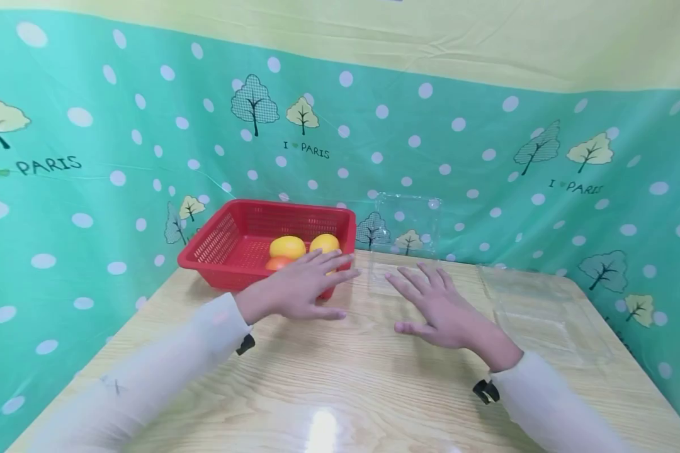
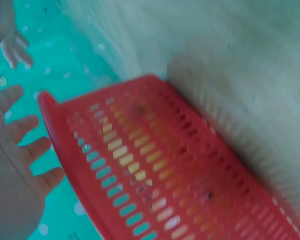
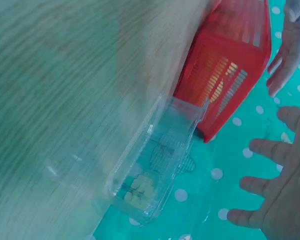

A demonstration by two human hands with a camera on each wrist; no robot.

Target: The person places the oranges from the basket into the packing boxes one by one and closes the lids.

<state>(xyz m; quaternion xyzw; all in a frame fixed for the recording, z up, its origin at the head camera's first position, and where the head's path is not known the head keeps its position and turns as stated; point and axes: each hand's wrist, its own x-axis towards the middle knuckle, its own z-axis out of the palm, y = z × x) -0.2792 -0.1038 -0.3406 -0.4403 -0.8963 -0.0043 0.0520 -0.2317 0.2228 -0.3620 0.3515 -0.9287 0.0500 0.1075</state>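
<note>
Red plastic basket stands at the far left part of the table; yellow fruits and an orange-red fruit lie in its right side. I suppose it is light and rather stiff, best taken by its rim, while the fruits could roll. Left hand is close to its near right corner; right hand is near a thin transparent box, probably easy to crush. Both have fingers spread, holding nothing.

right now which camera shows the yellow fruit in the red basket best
The head view: it looks down into the red basket, so the yellow fruit shows directly, though the left hand covers part. Both wrist views show only yellow patches through the basket's slotted wall.
</note>
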